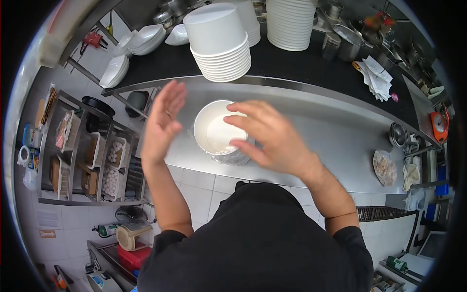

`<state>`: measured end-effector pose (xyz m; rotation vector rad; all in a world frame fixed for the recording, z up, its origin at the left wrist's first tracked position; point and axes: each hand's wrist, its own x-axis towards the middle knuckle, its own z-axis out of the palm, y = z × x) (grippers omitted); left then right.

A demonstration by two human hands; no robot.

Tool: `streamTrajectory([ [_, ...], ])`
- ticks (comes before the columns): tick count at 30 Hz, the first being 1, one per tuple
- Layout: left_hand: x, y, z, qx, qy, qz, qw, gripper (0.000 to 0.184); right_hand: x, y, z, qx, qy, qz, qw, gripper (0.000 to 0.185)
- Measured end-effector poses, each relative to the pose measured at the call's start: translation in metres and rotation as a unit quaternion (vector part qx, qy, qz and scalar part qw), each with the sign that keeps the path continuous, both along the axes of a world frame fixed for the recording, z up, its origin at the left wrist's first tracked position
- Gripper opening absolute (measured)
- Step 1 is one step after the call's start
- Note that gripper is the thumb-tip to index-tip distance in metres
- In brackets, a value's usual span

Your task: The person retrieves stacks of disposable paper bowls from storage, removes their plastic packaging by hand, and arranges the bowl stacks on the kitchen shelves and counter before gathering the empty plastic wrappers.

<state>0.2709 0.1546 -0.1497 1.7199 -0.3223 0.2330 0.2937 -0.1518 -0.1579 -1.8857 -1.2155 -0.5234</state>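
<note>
Fingers (250, 110) of the right hand (279, 138) are parted and curved over a white tub (201, 129), seen with clear plastic (234, 158) at its base, slightly left of frame centre; contact cannot be told. Left of it, the left hand (162, 121) is held up, fingers close together, thumb apart

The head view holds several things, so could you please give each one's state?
White tub: upright, uncovered.
Clear plastic: crumpled, by the tub.
Left hand: open, apart from the tub.
Right hand: open, overlapping the tub; contact unclear.
Front tub stack: nested, upside down.
White dishes: stacked.
Papers: piled.
</note>
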Motion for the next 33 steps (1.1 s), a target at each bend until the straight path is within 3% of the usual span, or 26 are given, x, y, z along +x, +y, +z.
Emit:
streamTrajectory([
  [2,-0.014,-0.016,-0.047,-0.035,-0.021,0.005,0.999,0.142,-0.007,0.012,-0.02,-0.026,0.065,0.005,0.998,0.082],
  [5,-0.019,-0.054,-0.119,-0.096,-0.035,0.07,0.992,0.157,0.008,0.032,-0.086,0.039,0.225,0.016,0.974,0.123],
  [6,-0.02,-0.063,-0.143,-0.094,-0.04,0.082,0.991,0.159,0.014,0.038,-0.114,0.046,0.215,0.006,0.975,0.144],
  [8,-0.022,-0.074,-0.176,-0.192,-0.009,0.098,0.976,0.154,0.016,0.045,-0.151,0.096,0.284,0.024,0.954,0.143],
  [11,-0.016,-0.05,-0.261,-0.079,0.069,0.063,0.992,0.14,0.022,0.042,-0.215,0.072,0.346,0.031,0.935,0.139],
  [14,-0.016,-0.046,-0.284,0.005,0.054,0.043,0.998,0.125,0.021,0.035,-0.267,0.006,0.355,0.004,0.935,0.134],
  [18,-0.02,-0.046,-0.306,0.043,0.074,0.08,0.993,0.122,0.02,0.032,-0.297,-0.021,0.355,-0.024,0.934,0.129],
  [24,-0.031,-0.032,-0.282,0.142,0.102,0.095,0.98,0.138,0.029,0.012,-0.272,-0.12,0.329,-0.047,0.936,0.124],
  [27,-0.036,-0.018,-0.22,0.168,0.045,0.129,0.976,0.139,0.029,-0.007,-0.178,0.034,0.178,-0.065,0.981,0.118],
  [30,-0.026,-0.024,-0.163,0.161,0.082,0.065,0.981,0.129,0.017,0.004,-0.088,-0.054,0.095,0.01,0.994,0.088],
  [33,-0.015,-0.027,-0.154,0.151,0.093,0.05,0.983,0.118,0.033,0.015,-0.083,-0.182,-0.007,-0.016,0.983,0.053],
])
